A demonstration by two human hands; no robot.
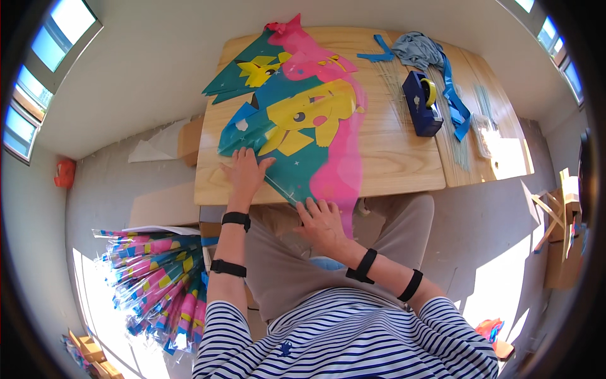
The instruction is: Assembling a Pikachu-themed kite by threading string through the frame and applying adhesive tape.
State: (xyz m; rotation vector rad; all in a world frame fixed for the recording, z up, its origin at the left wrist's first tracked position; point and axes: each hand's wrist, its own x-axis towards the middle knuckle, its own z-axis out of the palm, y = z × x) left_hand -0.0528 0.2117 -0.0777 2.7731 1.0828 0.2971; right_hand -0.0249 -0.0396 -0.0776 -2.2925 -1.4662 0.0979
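Observation:
A thin printed sheet that looks like a kite point(303, 167) lies across the wooden table, teal and pink with yellow cartoon figures. Its pink lower end hangs over the near table edge. My left hand point(247, 174) rests on its teal left edge, thumb apart from the fingers. At the near end of that same slanting edge, my right hand point(323, 224) lies with its fingers spread over the sheet. Between both hands the edge runs straight, with a narrow band along it. What lies under my palms is hidden.
Right of the sheet stand a dark blue tape dispenser point(421, 104), a grey cloth point(418, 50), blue ribbon point(456, 104), thin clear rods point(459, 148) and a clear plastic box point(483, 136). On my left lies a fanned pile of wrapped colourful packages point(158, 278). Cardboard point(565, 252) stands far right.

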